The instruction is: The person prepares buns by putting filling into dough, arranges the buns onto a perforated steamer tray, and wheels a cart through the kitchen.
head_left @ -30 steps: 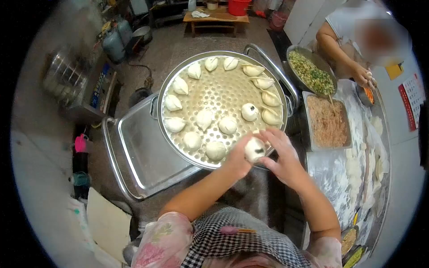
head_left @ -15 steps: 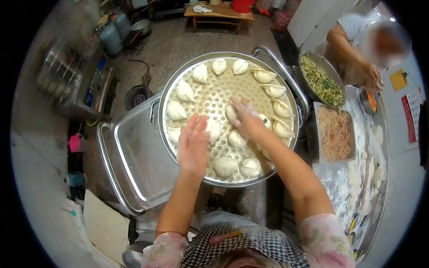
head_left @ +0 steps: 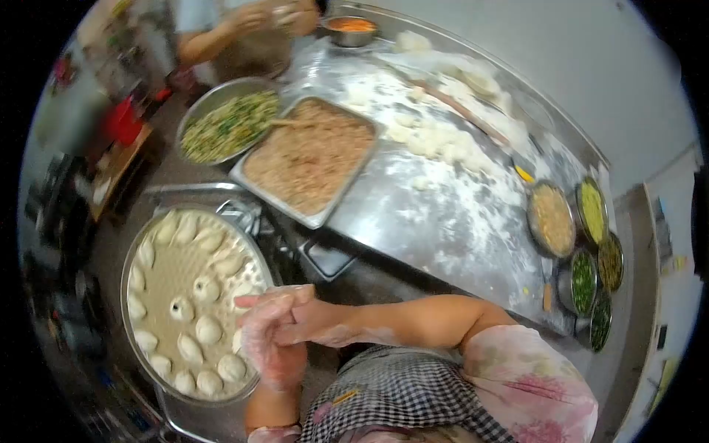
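Note:
My left hand (head_left: 267, 353) and my right hand (head_left: 294, 314) meet at the right rim of a round metal steamer tray (head_left: 129, 325). They press palm to palm, floury and slightly blurred, with fingers mostly stretched; no object shows between them. On the perforated tray, pleated dumplings (head_left: 146, 253) follow the rim, and rounder buns (head_left: 209, 329) lie toward the middle and front. Two of the round ones have a dark spot on top, such as the bun (head_left: 182, 308). My hands hide part of the tray's right side.
A metal worktable (head_left: 413, 244) dusted with flour holds dough pieces (head_left: 443, 144), a rolling pin (head_left: 465, 114) and a pan of minced filling (head_left: 310, 155). Beside it is a bowl of chopped greens (head_left: 229, 125). Several filling bowls (head_left: 552, 219) stand right. Another person's hands (head_left: 269, 16) work at the back.
The view has swung right toward the worktable. My hands, earlier apart over the tray with the right one at a dumpling, have come together at its right rim.

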`<state>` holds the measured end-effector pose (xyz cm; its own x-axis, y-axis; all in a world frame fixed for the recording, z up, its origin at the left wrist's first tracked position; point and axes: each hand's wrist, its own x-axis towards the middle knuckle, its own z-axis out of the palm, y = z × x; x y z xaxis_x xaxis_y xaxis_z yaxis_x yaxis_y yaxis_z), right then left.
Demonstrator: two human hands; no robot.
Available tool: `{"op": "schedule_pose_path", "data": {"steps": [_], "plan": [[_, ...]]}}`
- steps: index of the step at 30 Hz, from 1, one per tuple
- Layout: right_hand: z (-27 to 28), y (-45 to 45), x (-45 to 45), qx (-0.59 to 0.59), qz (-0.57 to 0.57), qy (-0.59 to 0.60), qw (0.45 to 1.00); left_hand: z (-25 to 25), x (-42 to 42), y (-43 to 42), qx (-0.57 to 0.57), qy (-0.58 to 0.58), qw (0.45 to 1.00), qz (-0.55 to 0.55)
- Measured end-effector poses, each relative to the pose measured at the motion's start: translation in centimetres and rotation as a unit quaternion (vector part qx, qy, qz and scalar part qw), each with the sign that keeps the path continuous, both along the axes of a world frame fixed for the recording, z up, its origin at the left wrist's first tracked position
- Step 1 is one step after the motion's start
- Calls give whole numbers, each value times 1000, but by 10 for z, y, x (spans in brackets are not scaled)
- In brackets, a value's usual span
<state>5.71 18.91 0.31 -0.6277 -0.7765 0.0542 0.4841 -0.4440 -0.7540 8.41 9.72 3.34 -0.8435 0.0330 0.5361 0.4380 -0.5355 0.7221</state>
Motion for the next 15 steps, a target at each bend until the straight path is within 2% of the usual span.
{"op": "schedule_pose_path", "data": {"steps": [3,5,6,7,8,9,10,11,12,13,14,15], "plan": [[5,74,2,-53,-160,-61,984,2,-13,88,-45,-77,996,11],[8,133,5,-71,-182,-39,980,-5,-22,142,-74,-23,995,-58],[9,169,6,-77,-192,-25,978,-4,-22,177,-99,-58,992,-57],[21,204,3,-26,-224,-44,973,-2,-21,213,-131,-94,986,-51],[32,240,0,24,-252,-65,965,-9,-29,251,-129,-36,987,-84],[20,278,1,113,-310,-47,943,-14,-39,286,-208,102,969,-84],[9,316,3,206,-359,-36,910,-42,-42,327,-176,165,966,-94],[-36,352,8,268,-414,42,869,-54,-55,350,-363,229,896,-112],[-39,393,14,289,-459,-9,840,-64,-62,384,-437,154,871,-161],[-43,431,17,308,-499,-60,808,-56,-74,415,-472,3,854,-220],[-40,457,27,314,-537,-143,770,-105,-89,442,-427,89,895,-94],[-34,482,39,322,-569,-223,723,-122,-111,465,-392,-44,914,-99]]}}
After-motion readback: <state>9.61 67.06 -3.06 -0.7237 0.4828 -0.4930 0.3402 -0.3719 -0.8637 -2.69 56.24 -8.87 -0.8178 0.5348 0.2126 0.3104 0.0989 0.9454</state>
